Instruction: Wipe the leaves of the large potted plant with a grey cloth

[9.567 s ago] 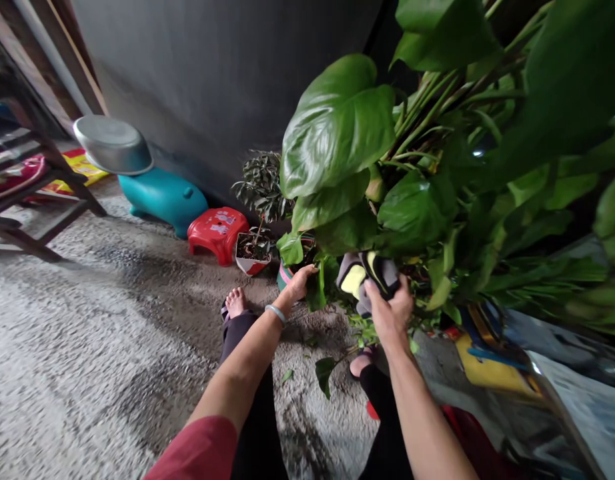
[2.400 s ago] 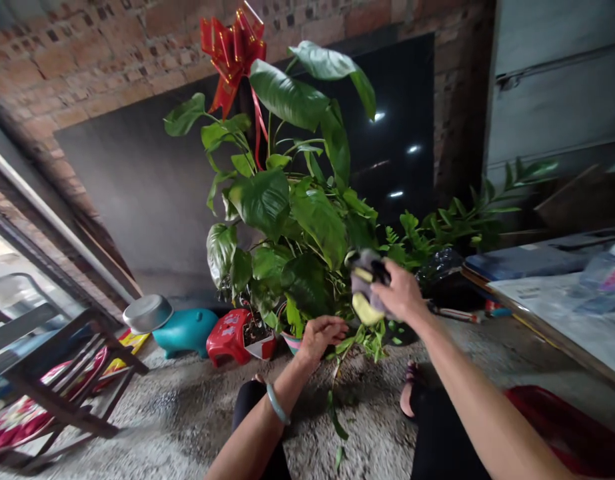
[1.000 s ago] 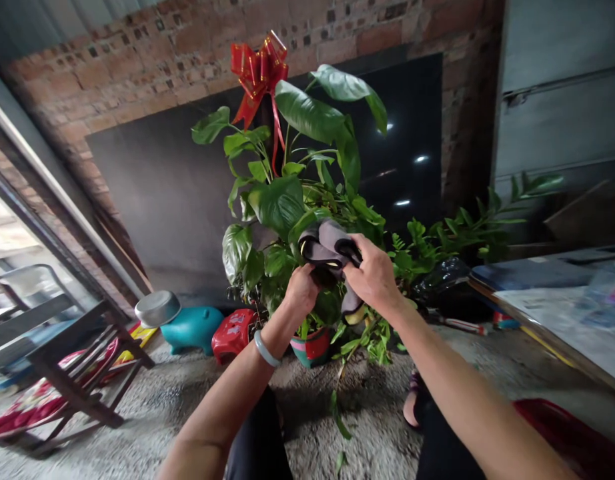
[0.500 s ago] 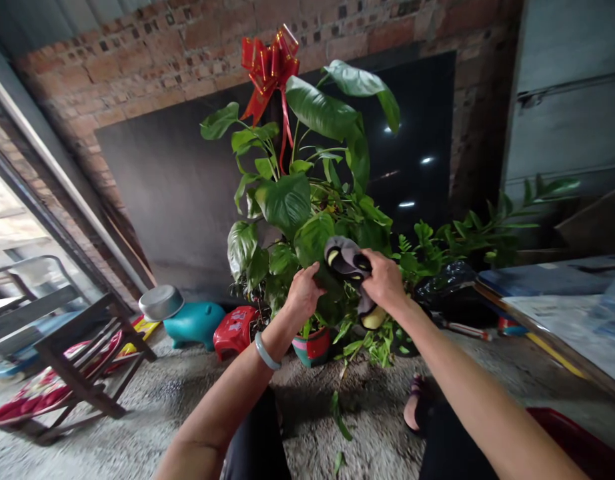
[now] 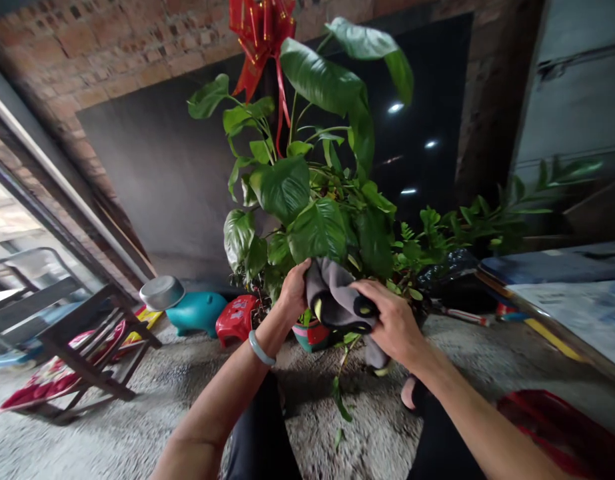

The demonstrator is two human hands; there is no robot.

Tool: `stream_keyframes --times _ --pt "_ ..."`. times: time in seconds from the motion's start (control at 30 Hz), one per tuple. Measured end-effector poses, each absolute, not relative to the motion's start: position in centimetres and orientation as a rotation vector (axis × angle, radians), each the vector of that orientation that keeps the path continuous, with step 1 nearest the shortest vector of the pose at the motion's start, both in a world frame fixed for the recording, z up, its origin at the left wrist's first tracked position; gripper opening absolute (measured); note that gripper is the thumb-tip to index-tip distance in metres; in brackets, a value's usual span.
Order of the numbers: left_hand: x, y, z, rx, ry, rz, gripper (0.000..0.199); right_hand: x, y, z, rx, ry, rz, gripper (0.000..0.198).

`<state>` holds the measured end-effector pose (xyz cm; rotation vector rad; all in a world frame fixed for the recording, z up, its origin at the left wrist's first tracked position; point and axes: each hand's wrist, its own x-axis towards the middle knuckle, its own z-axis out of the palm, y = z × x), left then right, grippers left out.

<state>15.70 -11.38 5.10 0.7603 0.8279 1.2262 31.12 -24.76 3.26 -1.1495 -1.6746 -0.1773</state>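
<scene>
Brickwork rises behind the leafy plant. Before it, the right hand clasps a grey cloth; the left hand touches the cloth's edge, grip unclear.

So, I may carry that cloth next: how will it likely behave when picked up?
The cloth is probably floppy: it bunches in soft folds, and a loose end hangs below the right hand. It looks light for its size, being bunched fabric. It seems unlikely to roll, with no stiff, round shape.
</scene>
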Motion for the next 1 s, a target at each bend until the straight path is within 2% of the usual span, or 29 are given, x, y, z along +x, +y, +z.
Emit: stream_keyframes --times 0.07,0.13,0.2,0.27,0.4,0.53,0.6,0.7,0.8,0.87,1.0 --pt "15.4 -11.4 5.1 0.738 0.837 1.2 0.012 32.6 -26.2 3.6 -1.126 -1.554 -0.15 0.04" --pt "15.7 -11.7 5.3 0.765 0.79 1.203 0.008 33.8 -26.5 5.8 -1.091 -1.29 -0.276 0.031" --pt "16.3 -12.0 5.6 0.8 0.736 1.189 0.011 34.2 -25.9 8.0 -1.053 -1.074 -0.42 0.028" --pt "16.8 -12.1 5.7 0.828 0.704 1.183 0.011 33.4 -24.9 8.6 -1.045 -1.076 -0.436 0.029" --pt "15.8 -12.4 4.4 0.874 0.724 1.217 0.013 30.6 -24.9 2.6 -1.086 -1.438 -0.124 0.035" --pt "12.4 -13.8 0.7 0.954 0.84 1.288 0.025 31.3 -27.9 -4.6 -1.247 -1.332 0.127 0.032" --pt "11.4 -14.4 -1.2 0.961 0.945 1.342 0.034 33.1 -28.3 -5.4 -1.371 -1.122 0.136 0.033" --pt "11.9 -14.2 -3.0 0.926 1.074 1.469 0.044 34.7 -26.0 -3.3 -1.436 -0.898 0.005 0.041" --pt "14.0 -12.6 -3.6 0.941 1.069 1.409 0.034 32.9 -22.2 -1.5 -1.394 -0.976 -0.036 0.043" --pt "14.8 -11.6 -4.2 0.913 1.084 1.306 0.024 30.6 -21.2 -2.3 -1.419 -1.116 0.067 0.042" --pt "13.7 -11.4 -7.7 0.894 1.162 1.252 0.031 28.8 -25.1 -7.8 -1.363 -1.301 0.475 0.037"
